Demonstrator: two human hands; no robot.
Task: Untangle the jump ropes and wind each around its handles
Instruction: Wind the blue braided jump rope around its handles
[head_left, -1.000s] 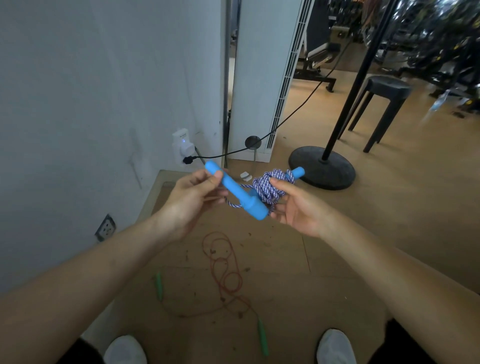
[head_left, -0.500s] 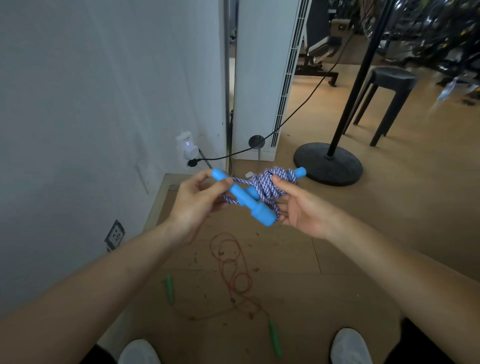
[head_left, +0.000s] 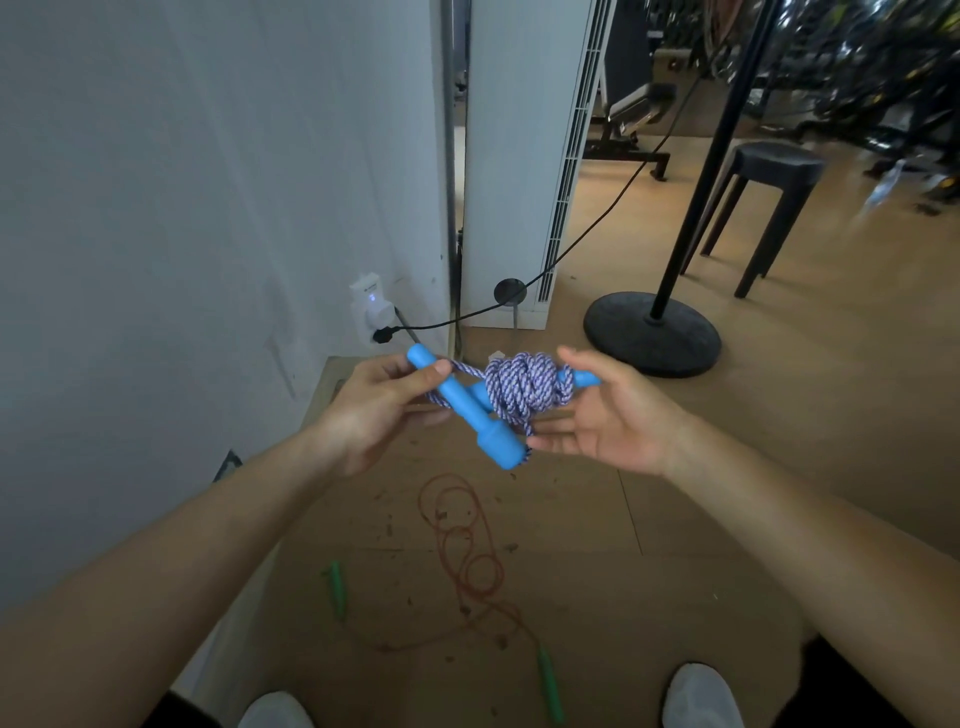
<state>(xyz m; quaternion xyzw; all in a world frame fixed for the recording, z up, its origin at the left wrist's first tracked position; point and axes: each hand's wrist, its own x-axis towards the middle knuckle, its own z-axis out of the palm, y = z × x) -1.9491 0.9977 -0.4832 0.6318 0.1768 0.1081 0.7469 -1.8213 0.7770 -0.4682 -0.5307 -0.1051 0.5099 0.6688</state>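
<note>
a person stands on a wooden floor (head_left: 779, 415) beside a pale wall (head_left: 182, 208), both bare arms stretched forward. at far left a wall outlet (head_left: 227, 464) sits low on the wall. further along, a white adapter (head_left: 370, 306) shows a small blue light, and a black cable (head_left: 597, 228) plugged in below it runs up to the right past a white tower unit (head_left: 514, 156).

the left hand (head_left: 371, 410) pinches the near blue handle (head_left: 467, 415) close to its upper end, thumb on top and fingers curled beneath, so the handle slants down to the right. a purple-and-white rope (head_left: 524, 389) is wound in a thick bundle round the far blue handle (head_left: 586, 378), whose tip pokes out on the right. the bundle touches the near handle, and one strand runs back toward the left hand. the right hand (head_left: 613, 423) lies palm up and released, its straight fingers under the bundle and its thumb raised beside it, gripping nothing. this rope and both its handles are held in the air between the two hands.

on the floor below, an orange rope (head_left: 462, 540) lies in loose loops, unwound. its green handles are well apart, one (head_left: 336, 587) to the left of the loops and the other (head_left: 549, 686) nearer the right shoe (head_left: 701, 696). the left shoe (head_left: 275, 709) shows at the bottom edge.

to the right of the hands stands a round black stand base (head_left: 652, 332) with a slanting pole (head_left: 717, 156), and beyond it a black stool (head_left: 769, 176).
</note>
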